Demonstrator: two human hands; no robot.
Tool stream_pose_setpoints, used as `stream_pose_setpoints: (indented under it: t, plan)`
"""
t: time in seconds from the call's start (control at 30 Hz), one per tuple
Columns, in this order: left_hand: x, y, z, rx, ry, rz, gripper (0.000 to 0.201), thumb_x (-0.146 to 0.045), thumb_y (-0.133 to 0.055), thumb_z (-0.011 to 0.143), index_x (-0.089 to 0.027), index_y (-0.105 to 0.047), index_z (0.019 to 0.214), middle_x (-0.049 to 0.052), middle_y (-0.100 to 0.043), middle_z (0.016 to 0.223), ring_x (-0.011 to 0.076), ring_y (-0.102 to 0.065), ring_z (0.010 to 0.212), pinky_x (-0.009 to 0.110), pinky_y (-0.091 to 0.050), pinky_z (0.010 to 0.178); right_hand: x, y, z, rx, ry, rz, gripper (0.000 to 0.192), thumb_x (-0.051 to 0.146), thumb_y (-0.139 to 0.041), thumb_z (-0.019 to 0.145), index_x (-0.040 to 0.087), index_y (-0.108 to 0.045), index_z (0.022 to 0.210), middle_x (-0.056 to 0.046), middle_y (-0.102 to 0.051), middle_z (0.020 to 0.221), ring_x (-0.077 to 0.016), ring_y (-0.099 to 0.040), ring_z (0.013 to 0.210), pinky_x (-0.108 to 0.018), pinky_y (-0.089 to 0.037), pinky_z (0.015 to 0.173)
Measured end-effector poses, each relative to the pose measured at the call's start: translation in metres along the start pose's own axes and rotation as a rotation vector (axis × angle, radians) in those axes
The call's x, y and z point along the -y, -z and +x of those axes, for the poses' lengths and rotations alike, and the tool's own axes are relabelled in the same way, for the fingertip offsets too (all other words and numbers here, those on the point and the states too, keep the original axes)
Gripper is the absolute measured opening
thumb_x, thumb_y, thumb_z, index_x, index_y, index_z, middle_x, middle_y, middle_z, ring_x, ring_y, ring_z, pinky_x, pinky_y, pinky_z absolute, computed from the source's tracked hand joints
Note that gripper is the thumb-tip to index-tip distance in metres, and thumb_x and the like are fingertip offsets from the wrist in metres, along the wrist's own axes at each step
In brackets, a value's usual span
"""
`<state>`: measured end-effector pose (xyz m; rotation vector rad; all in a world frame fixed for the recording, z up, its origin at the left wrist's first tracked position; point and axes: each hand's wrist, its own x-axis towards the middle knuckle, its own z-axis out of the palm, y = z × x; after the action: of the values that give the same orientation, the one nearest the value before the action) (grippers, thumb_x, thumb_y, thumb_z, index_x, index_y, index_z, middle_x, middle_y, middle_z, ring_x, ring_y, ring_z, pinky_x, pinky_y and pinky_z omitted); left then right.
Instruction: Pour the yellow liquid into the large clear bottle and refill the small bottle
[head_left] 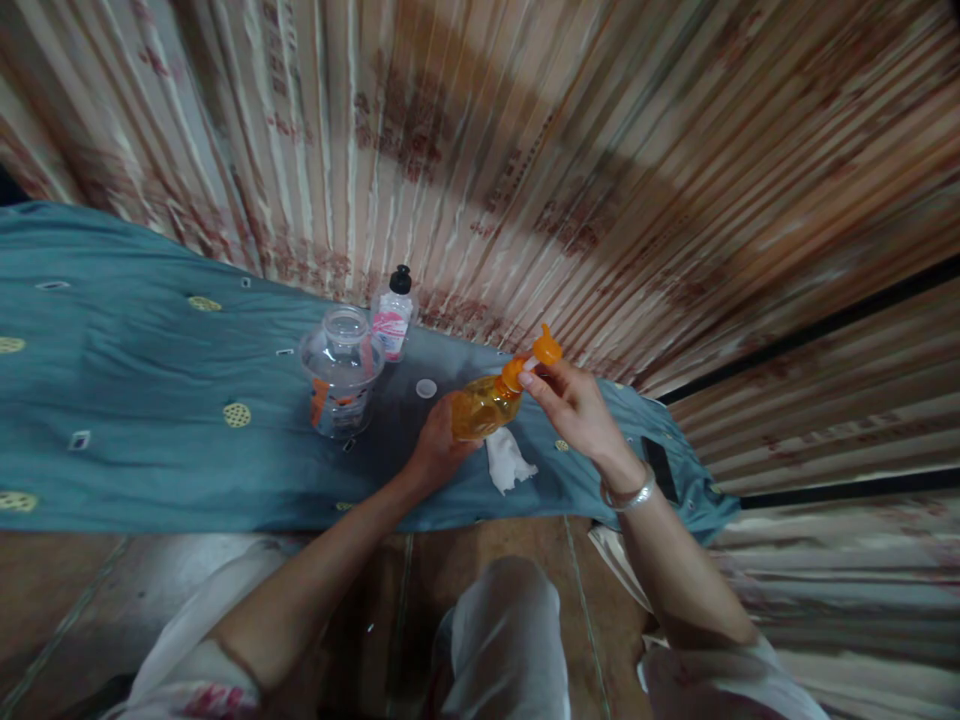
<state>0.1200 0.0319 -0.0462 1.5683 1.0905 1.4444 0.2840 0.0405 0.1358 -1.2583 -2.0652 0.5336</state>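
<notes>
Holding orange bottle (486,404) w/ left hand (435,450) clamped on body; right hand (574,408) fingertips pinched on cap (541,356). Keep bottle steady, twist cap only, avoid squeezing.

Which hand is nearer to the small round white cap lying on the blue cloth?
Left. The left hand, gripping the orange plastic bottle, is just below the white cap. The right hand is farther right, at the bottle's nozzle.

Glossy, see-through orange plastic bottle (484,403) with an opaque orange plastic cap (546,349); a clear, shiny plastic jar (341,372); a crumpled white paper tissue (507,462); matt teal cloth (135,400) with stitched yellow patches; a polished metal bangle (630,495); pleated, faintly sheened striped curtain fabric (600,150).
</notes>
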Motion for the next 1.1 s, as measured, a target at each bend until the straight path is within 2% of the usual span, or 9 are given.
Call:
stream_pose_setpoints:
  t: [0.13, 0.37, 0.5, 0.7, 0.9, 1.1]
  plan:
    - [-0.002, 0.002, -0.001, 0.036, 0.008, -0.036, 0.060, -0.022, -0.078, 0.076, -0.020, -0.051, 0.130, 0.013, -0.066, 0.128, 0.0316, -0.065, 0.121, 0.055, -0.051, 0.108, 0.004, 0.002, -0.003, 0.002, -0.006, -0.049, 0.059, 0.074, -0.054, 0.092, 0.019, -0.073, 0.103, -0.007, -0.075, 0.090, -0.0245, -0.067, 0.081, -0.036, -0.050, 0.075]
    - [0.000, 0.001, -0.001, 0.025, -0.006, -0.015, 0.060, -0.026, -0.077, 0.078, -0.021, -0.051, 0.132, 0.013, -0.067, 0.126, 0.0323, -0.065, 0.121, 0.056, -0.052, 0.107, 0.007, 0.006, -0.004, 0.018, -0.027, -0.093, 0.061, 0.076, -0.052, 0.092, 0.020, -0.073, 0.101, -0.007, -0.074, 0.083, -0.0274, -0.070, 0.087, -0.039, -0.052, 0.081]
    - [0.000, 0.002, -0.001, 0.039, 0.007, -0.011, 0.063, -0.025, -0.078, 0.076, -0.019, -0.050, 0.132, 0.014, -0.065, 0.130, 0.0333, -0.064, 0.123, 0.057, -0.051, 0.109, 0.007, 0.007, -0.003, 0.029, -0.025, -0.055, 0.060, 0.076, -0.054, 0.091, 0.020, -0.072, 0.102, -0.009, -0.077, 0.094, -0.0285, -0.071, 0.092, -0.041, -0.052, 0.085]
    - [0.003, 0.001, -0.002, 0.042, 0.029, -0.046, 0.067, -0.023, -0.077, 0.076, -0.018, -0.046, 0.135, 0.016, -0.065, 0.130, 0.0337, -0.062, 0.126, 0.057, -0.049, 0.111, 0.005, 0.010, -0.001, 0.050, -0.019, -0.012, 0.053, 0.070, -0.057, 0.093, 0.021, -0.072, 0.104, -0.008, -0.078, 0.099, -0.0274, -0.072, 0.092, -0.041, -0.053, 0.090]
    - [0.000, 0.001, -0.001, 0.041, 0.022, -0.054, 0.061, -0.025, -0.077, 0.078, -0.021, -0.050, 0.132, 0.013, -0.065, 0.129, 0.0319, -0.064, 0.122, 0.057, -0.048, 0.111, 0.005, 0.006, -0.002, 0.039, -0.003, -0.045, 0.053, 0.070, -0.056, 0.093, 0.022, -0.074, 0.104, -0.007, -0.078, 0.093, -0.0284, -0.072, 0.092, -0.040, -0.053, 0.085]
    - [0.000, 0.002, -0.002, 0.034, 0.026, -0.060, 0.066, -0.026, -0.078, 0.077, -0.019, -0.049, 0.136, 0.015, -0.065, 0.130, 0.0328, -0.062, 0.125, 0.056, -0.049, 0.110, 0.004, 0.002, -0.005, 0.033, -0.006, -0.044, 0.056, 0.073, -0.054, 0.093, 0.021, -0.073, 0.101, -0.007, -0.078, 0.094, -0.0264, -0.072, 0.088, -0.037, -0.052, 0.080]
